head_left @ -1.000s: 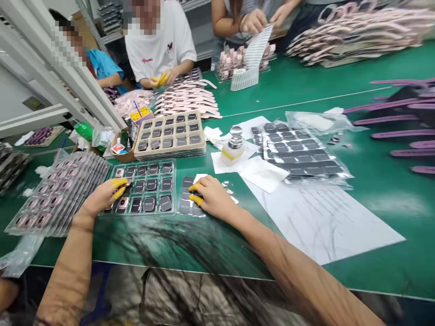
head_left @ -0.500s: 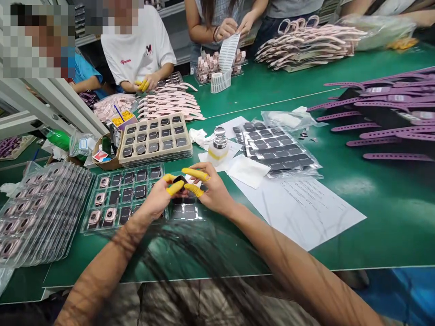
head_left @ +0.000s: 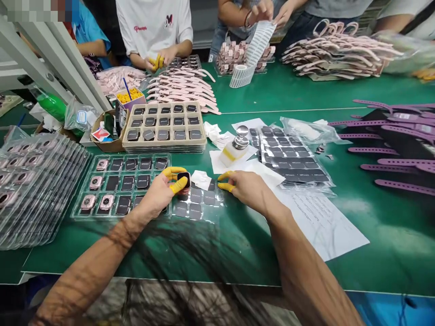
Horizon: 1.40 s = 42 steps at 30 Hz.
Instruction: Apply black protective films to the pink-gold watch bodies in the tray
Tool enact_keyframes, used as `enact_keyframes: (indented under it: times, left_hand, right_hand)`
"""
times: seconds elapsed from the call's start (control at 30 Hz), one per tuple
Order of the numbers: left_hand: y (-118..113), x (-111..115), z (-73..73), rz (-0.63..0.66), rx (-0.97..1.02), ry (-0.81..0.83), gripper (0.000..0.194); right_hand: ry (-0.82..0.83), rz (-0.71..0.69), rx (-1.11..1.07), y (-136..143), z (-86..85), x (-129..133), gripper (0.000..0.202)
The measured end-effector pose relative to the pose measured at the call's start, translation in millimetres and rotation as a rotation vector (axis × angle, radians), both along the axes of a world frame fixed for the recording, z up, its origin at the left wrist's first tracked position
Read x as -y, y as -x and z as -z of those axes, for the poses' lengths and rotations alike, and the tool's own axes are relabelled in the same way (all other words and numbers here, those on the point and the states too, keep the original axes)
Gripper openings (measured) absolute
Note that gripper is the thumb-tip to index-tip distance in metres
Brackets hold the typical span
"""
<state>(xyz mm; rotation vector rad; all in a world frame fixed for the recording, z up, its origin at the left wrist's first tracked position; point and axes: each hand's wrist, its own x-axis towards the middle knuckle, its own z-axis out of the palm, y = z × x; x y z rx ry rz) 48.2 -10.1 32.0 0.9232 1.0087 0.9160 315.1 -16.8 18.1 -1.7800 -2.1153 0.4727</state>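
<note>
My left hand [head_left: 163, 188], with yellow finger covers on thumb and forefinger, grips a small watch case [head_left: 184, 180], dark face up. To its right my right hand [head_left: 243, 188] has its covered thumb and forefinger apart, with nothing visible between them. Between the hands a crumpled white wipe [head_left: 201, 179] lies on a clear sheet of black square films [head_left: 196, 195]. Left of these is a clear tray [head_left: 79, 199] holding pink watch cases and black squares; my left hand hides part of its right side.
A pump bottle [head_left: 233, 151] stands behind my hands. Stacked trays [head_left: 44, 194] rise at left, a beige tray [head_left: 166, 142] behind. Film sheets [head_left: 292, 158] and printed paper [head_left: 326, 226] lie right, purple straps [head_left: 401, 163] beyond. People work across the table.
My right hand has moved right, away from the watch case, and its fingers have parted. The wipe now lies on the film sheet. The view has shifted, and my left hand still holds the case.
</note>
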Motion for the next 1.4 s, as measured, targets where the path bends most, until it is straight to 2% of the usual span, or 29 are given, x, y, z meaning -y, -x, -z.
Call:
enact_keyframes:
  times: [0.1, 0.17, 0.2, 0.27, 0.33, 0.43, 0.53, 0.6, 0.7, 0.73, 0.83, 0.87, 0.97, 1.0, 1.1, 1.13, 1.23, 1.27, 1.33, 1.4]
  left_hand:
    - [2, -3, 3.5, -0.022, -0.055, -0.008, 0.069]
    - [2, -3, 5.3, -0.028, -0.096, -0.034, 0.073]
    - [2, -3, 6.1, -0.031, -0.108, -0.060, 0.073]
    - [1, -1, 7.4, -0.019, -0.110, -0.104, 0.073]
    - [1, 1, 8.5, -0.003, -0.119, -0.120, 0.073]
    - [1, 5, 10.6, 0.025, -0.263, -0.160, 0.065]
    - [1, 8, 13.7, 0.065, -0.345, -0.257, 0.056]
    - [0, 8, 15.0, 0.078, -0.322, -0.254, 0.057]
    - [-1, 8, 13.5, 0.067, -0.344, -0.211, 0.059]
    - [-1, 8, 12.3, 0.066, -0.370, -0.220, 0.059]
    - [-1, 10, 8.8, 0.090, -0.444, -0.277, 0.050]
    - [-1, 11, 8.1, 0.092, -0.457, -0.284, 0.048]
    - [-2, 12, 7.5, 0.079, -0.480, -0.272, 0.049]
    - [-2, 12, 7.5, 0.083, -0.482, -0.273, 0.052]
    - [-4, 12, 8.0, 0.097, -0.438, -0.275, 0.054]
    - [-4, 12, 8.2, 0.093, -0.411, -0.261, 0.054]
    - [-3, 11, 8.7, 0.064, -0.361, -0.208, 0.056]
    - [-3, 11, 8.8, 0.062, -0.365, -0.202, 0.057]
    - [-3, 11, 8.8, 0.066, -0.375, -0.206, 0.059]
    - [-2, 10, 8.6, 0.077, -0.363, -0.201, 0.059]
  right_hand:
    - [-0.060, 0.047, 0.037, 3, 10.2, -8, 0.005]
    - [-0.165, 0.054, -0.008, 19, 17.1, -15, 0.023]
    - [-0.213, 0.042, -0.044, 28, 19.8, -17, 0.026]
    - [-0.277, 0.011, -0.117, 43, 22.3, -20, 0.019]
    - [-0.309, 0.020, -0.157, 51, 20.0, -16, 0.019]
    - [-0.399, 0.078, -0.272, 60, 11.0, -2, 0.027]
    - [-0.445, -0.061, -0.401, 72, 5.5, 7, 0.028]
    - [-0.452, -0.093, -0.371, 79, 5.5, 5, 0.029]
    - [-0.502, 0.071, -0.324, 79, 7.3, 2, 0.029]
    - [-0.503, 0.075, -0.338, 78, 7.9, 2, 0.028]
    - [-0.464, -0.068, -0.379, 73, 8.7, 5, 0.024]
    - [-0.476, -0.068, -0.370, 72, 8.7, 5, 0.025]
    - [-0.565, 0.130, -0.362, 69, 8.3, 5, 0.028]
    - [-0.563, 0.139, -0.376, 68, 8.2, 6, 0.028]
    - [-0.460, -0.023, -0.426, 69, 8.1, 7, 0.026]
    - [-0.448, -0.027, -0.428, 69, 8.1, 8, 0.026]
    - [-0.506, 0.172, -0.454, 69, 8.2, 10, 0.027]
    - [-0.519, 0.176, -0.472, 69, 8.7, 10, 0.026]
    - [-0.484, 0.057, -0.489, 69, 10.5, 8, 0.027]
    - [-0.434, 0.013, -0.406, 65, 12.4, 3, 0.030]
